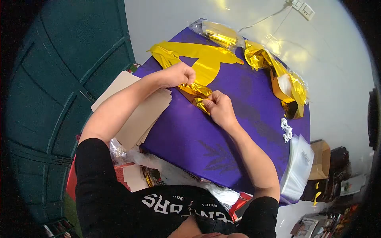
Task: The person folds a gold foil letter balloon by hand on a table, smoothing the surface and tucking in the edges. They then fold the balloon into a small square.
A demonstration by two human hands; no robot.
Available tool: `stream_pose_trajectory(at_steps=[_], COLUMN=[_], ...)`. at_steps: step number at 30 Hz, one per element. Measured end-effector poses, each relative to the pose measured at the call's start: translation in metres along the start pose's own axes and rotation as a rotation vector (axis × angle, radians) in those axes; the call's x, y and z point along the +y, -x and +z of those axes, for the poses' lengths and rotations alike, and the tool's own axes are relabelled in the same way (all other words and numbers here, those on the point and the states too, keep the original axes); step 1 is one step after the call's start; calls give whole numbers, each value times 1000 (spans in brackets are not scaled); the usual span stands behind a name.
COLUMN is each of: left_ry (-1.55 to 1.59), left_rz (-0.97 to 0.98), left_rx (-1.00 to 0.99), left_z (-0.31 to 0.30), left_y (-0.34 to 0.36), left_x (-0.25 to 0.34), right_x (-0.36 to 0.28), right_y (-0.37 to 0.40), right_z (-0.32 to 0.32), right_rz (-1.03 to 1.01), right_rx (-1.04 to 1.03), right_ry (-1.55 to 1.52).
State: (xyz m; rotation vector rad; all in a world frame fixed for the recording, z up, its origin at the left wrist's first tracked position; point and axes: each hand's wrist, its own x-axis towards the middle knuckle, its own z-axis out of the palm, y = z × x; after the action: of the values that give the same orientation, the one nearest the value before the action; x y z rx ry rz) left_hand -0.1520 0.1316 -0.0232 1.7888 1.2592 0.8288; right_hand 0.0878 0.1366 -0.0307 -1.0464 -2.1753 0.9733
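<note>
Both hands on the gold foil piece (pixel 197 93), mid-bench (pixel 222 131), just in front of the big flat gold foil shape (pixel 207 59).

- Left hand (pixel 180 74): curled into a near-fist, fingertips pinching the foil's upper end.
- Right hand (pixel 219 106): fingers closed on the lower end, thumb on top.
- The foil between them is bunched and creased, not flat.

My read: mid-fold, compacting the foil into a narrow bundle. The next move calls for an even squeeze from both ends. Foil is slippery and springs back, so one pinch has to hold while the other regrips.

Around me: cardboard sheets (pixel 139 108) stacked at my left elbow, clear bags (pixel 298 166) at the right edge, and more crumpled gold foil (pixel 278 75) on the far side.
</note>
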Motion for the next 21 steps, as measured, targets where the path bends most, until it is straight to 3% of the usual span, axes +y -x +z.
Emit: stream_pose_trajectory(at_steps=[3, 6, 9, 12, 18, 21], left_ry=[-88, 35, -139, -171, -112, -50], left_rz=[-233, -195, -169, -121, -200, -176], left_rx=[-25, -83, -175, -136, -33, -13], left_z=[-1, -4, -6, -2, 1, 4], left_y=[4, 8, 6, 4, 6, 6], left_x=[15, 21, 16, 10, 18, 18], right_x=[6, 8, 8, 10, -7, -8], right_y=[-3, -2, -3, -3, 11, 15], right_z=[1, 3, 3, 0, -2, -1], right_rz=[25, 5, -10, 41, -488, -451], right_rx=[-10, 13, 17, -63, 77, 32], right_ry=[-13, -16, -6, 15, 125, 173])
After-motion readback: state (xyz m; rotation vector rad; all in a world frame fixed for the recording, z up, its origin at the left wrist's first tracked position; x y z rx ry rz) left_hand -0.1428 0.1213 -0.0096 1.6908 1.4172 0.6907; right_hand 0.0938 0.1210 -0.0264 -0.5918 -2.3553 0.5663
